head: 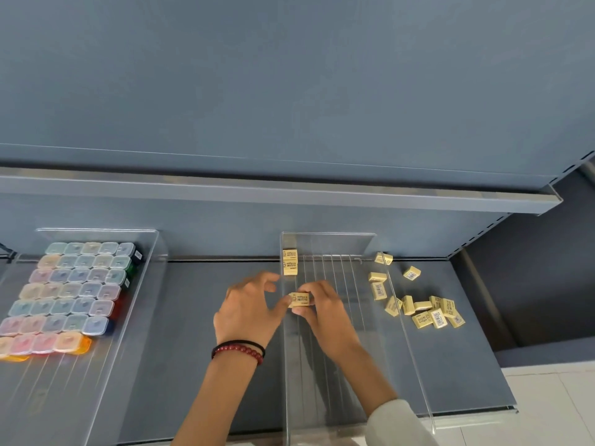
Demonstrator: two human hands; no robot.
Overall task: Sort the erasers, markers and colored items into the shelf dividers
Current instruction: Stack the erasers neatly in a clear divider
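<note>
Clear glossy plastic dividers [328, 249], matt blue-grey metal shelf [199, 284], paper-sleeved erasers [431, 312], translucent plastic cases [69, 291].

White tiled floor [547, 413], blue-grey back panel [289, 75]

A shop, seemingly a stationery aisle; tiered grey-blue metal shelf [225, 300] with a label rail [289, 193] along the upper tier's edge; clear acrylic dividers [328, 246]; identical barcoded erasers [438, 318] heaped loose; rows of small coloured cases [74, 291]; pale tiled floor [553, 407].
</note>
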